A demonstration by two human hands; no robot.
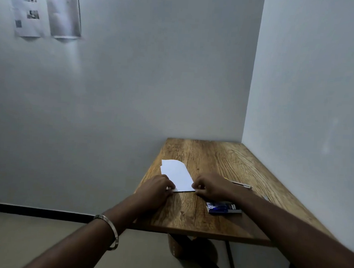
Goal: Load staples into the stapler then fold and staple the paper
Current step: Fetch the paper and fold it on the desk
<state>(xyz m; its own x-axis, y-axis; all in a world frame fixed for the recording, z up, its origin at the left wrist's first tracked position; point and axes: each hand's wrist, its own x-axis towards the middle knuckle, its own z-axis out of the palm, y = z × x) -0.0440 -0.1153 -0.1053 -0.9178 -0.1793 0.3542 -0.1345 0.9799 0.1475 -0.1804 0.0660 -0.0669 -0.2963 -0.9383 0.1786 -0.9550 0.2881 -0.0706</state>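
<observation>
A folded white paper (176, 174) lies on the wooden table (222, 157) near its left edge. My left hand (157, 187) pinches the paper's near left corner. My right hand (211, 186) pinches its near right corner with curled fingers. Behind my right hand a slim metal stapler (242, 185) lies on the table, partly hidden by the hand. A small blue and white staple box (223, 208) sits just left of my right forearm, near the front of the table.
The table stands in a corner, with walls behind it and to its right. Its left edge (148, 173) drops to the floor. Two paper sheets (47, 10) hang on the wall at upper left. A metal bangle (110, 228) circles my left wrist.
</observation>
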